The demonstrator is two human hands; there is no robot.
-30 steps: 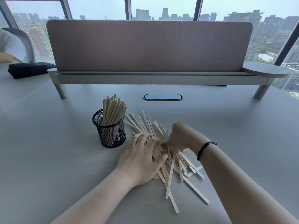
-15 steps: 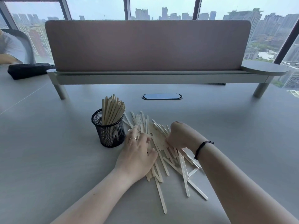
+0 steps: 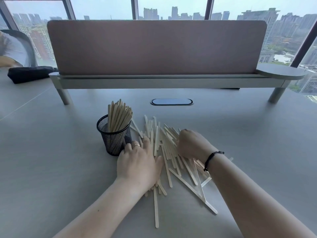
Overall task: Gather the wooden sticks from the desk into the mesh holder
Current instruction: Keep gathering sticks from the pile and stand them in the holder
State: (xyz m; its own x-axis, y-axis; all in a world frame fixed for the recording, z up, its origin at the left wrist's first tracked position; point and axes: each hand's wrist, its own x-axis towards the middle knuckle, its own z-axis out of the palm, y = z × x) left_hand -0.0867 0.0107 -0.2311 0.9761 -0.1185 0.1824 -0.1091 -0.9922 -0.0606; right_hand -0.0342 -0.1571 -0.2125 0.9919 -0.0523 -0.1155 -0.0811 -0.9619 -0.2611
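A black mesh holder [image 3: 113,141] stands upright on the grey desk [image 3: 51,160], with a bundle of wooden sticks [image 3: 118,115] leaning in it. To its right lies a loose pile of wooden sticks [image 3: 167,143], and a few strays reach toward me [image 3: 155,208]. My left hand [image 3: 139,164], with a ring on it, rests flat on the pile's left side, fingertips beside the holder's base. My right hand [image 3: 192,145], with a black cord at the wrist, lies curled against the pile's right side. Its fingers are hidden behind the back of the hand.
A pink divider panel [image 3: 154,48] on a raised grey shelf [image 3: 163,81] spans the back of the desk. An oval cable port [image 3: 171,101] sits behind the pile. A black bag [image 3: 27,73] and another person's arm [image 3: 6,61] are at far left.
Both hands have slid forward and to the left across the pile. The sticks are now pushed closer together and nearer the holder. My left fingertips have reached the holder's base.
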